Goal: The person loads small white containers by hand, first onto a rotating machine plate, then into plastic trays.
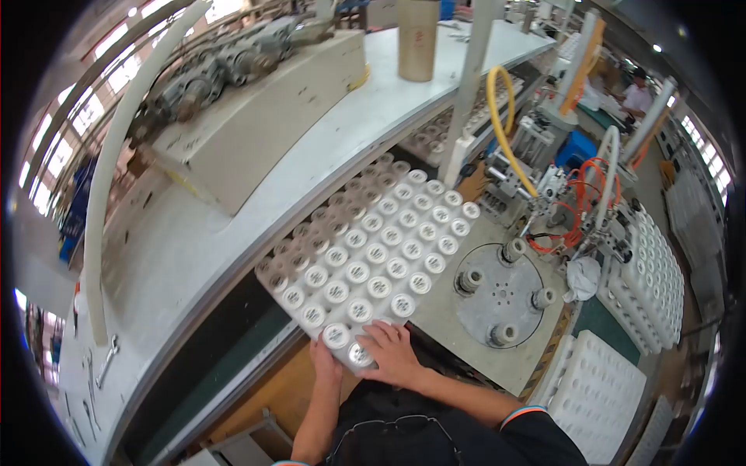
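Note:
A white tray (285, 304) packed with rows of white round capped pieces (359, 311), dark print on their tops, lies in front of me. My left hand (326, 362) grips the tray's near left corner, its fingers partly hidden by the edge. Across the near right corner lies my right hand (391, 355), with fingers curled over the tray's edge beside a capped piece (360, 354). Some of the nearest row is covered by that hand. The far left rows sit in brownish shade.
Right of the tray is a round metal turntable (497, 299) with several upright holders, under a machine with orange hoses (579, 210). White trays (598, 380) stand at the right. A long white worktop (167, 256) carries a large box (264, 116) and a wrench (107, 361).

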The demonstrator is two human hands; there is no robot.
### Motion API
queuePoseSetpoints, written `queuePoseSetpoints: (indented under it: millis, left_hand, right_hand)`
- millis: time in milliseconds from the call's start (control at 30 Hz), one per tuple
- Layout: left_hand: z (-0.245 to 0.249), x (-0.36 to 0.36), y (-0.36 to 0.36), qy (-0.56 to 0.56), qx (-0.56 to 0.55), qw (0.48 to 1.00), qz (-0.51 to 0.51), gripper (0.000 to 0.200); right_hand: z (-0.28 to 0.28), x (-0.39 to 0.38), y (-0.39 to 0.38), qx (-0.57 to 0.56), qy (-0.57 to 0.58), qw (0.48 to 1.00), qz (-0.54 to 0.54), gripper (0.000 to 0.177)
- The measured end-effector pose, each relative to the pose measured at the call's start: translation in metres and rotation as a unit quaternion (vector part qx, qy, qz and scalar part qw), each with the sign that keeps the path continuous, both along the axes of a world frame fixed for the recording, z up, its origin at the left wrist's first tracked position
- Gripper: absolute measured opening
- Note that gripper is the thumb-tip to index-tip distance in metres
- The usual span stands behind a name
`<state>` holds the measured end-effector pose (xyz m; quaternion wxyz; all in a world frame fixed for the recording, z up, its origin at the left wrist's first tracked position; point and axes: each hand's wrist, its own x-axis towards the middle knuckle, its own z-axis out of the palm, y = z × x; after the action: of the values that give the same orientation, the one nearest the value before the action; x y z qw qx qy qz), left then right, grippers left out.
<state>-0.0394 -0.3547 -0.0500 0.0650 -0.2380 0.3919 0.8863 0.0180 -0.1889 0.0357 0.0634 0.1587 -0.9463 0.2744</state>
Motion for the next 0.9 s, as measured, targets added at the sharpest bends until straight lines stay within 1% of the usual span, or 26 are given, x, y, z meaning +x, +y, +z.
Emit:
queuePoseSetpoints:
  millis: [33,100,133,167,233,300,333,367,400,433,467,500,533,567,633,667,700,767,800,833,867,900]
  left_hand:
    - [0.003,-0.001,-0.003,0.025,0.002,1.000,0.011,0.030]
    - [0.012,-0.006,-0.014,0.024,0.016,0.998,0.048,0.031]
    - [0.022,-0.004,-0.017,0.041,-0.002,0.998,0.036,0.034]
    - [0.029,-0.002,-0.025,0.057,-0.019,0.998,0.027,0.037]
    - [0.028,-0.003,-0.038,0.086,0.028,0.995,0.029,0.040]
    - [0.051,-0.006,-0.041,0.129,-0.010,0.991,0.016,0.043]
    - [0.055,-0.011,-0.043,0.145,-0.008,0.989,0.026,0.046]
    - [0.055,-0.020,-0.052,0.164,-0.040,0.985,0.032,0.048]
    - [0.060,-0.034,-0.061,0.163,-0.038,0.985,0.034,0.047]
    - [0.065,-0.043,-0.063,0.165,-0.038,0.985,0.038,0.046]
    - [0.058,-0.059,-0.073,0.168,-0.038,0.984,0.036,0.046]
    - [0.044,-0.079,-0.085,0.163,-0.076,0.983,0.022,0.043]
    - [0.036,-0.091,-0.086,0.159,-0.115,0.981,0.010,0.040]
    - [0.037,-0.100,-0.075,0.167,-0.115,0.979,0.007,0.040]
    - [0.042,-0.124,-0.051,0.134,-0.104,0.984,0.054,0.038]
    - [0.029,-0.144,-0.050,0.136,-0.099,0.984,0.056,0.042]
    - [0.029,-0.156,-0.039,0.142,-0.094,0.984,0.046,0.042]
    - [0.026,-0.187,-0.013,0.100,-0.073,0.991,0.054,0.050]
    - [0.006,-0.207,-0.007,0.188,-0.130,0.973,0.016,0.051]
    - [-0.003,-0.227,0.000,0.192,-0.121,0.974,0.000,0.051]
    - [-0.007,-0.246,0.005,0.159,-0.087,0.984,-0.004,0.053]
    - [-0.003,-0.264,0.018,0.126,-0.052,0.991,-0.008,0.055]
  right_hand:
    - [0.008,0.002,0.003,0.003,0.010,1.000,-0.013,0.067]
    - [0.015,0.009,0.020,-0.085,0.040,0.994,-0.063,0.064]
    - [0.013,0.014,0.037,-0.115,0.058,0.988,-0.086,0.058]
    - [0.003,0.021,0.051,-0.114,0.067,0.987,-0.091,0.058]
    - [-0.029,0.036,0.088,-0.126,0.024,0.975,-0.179,0.049]
    - [-0.047,0.063,0.121,-0.160,0.001,0.960,-0.231,0.042]
    - [-0.056,0.078,0.135,-0.162,-0.009,0.956,-0.245,0.040]
    - [-0.062,0.091,0.145,-0.164,-0.021,0.951,-0.260,0.039]
    - [-0.062,0.097,0.146,-0.165,-0.018,0.950,-0.264,0.039]
    - [-0.063,0.106,0.154,-0.181,-0.047,0.944,-0.272,0.038]
    - [-0.063,0.114,0.162,-0.195,-0.077,0.937,-0.278,0.037]
    - [-0.065,0.120,0.169,-0.196,-0.073,0.937,-0.280,0.037]
    - [-0.067,0.127,0.177,-0.206,-0.108,0.929,-0.290,0.037]
    - [-0.071,0.131,0.185,-0.216,-0.140,0.919,-0.299,0.037]
    - [-0.087,0.143,0.198,-0.232,-0.136,0.911,-0.312,0.035]
    - [-0.091,0.146,0.202,-0.241,-0.143,0.904,-0.324,0.033]
    - [-0.084,0.146,0.204,-0.241,-0.135,0.901,-0.334,0.033]
    - [-0.072,0.143,0.208,-0.245,-0.198,0.870,-0.379,0.036]
    - [-0.076,0.140,0.213,-0.245,-0.188,0.865,-0.395,0.036]
    - [-0.082,0.142,0.218,-0.247,-0.208,0.853,-0.411,0.036]
    - [-0.085,0.142,0.221,-0.249,-0.229,0.839,-0.426,0.037]
    - [-0.081,0.141,0.223,-0.250,-0.221,0.834,-0.439,0.037]
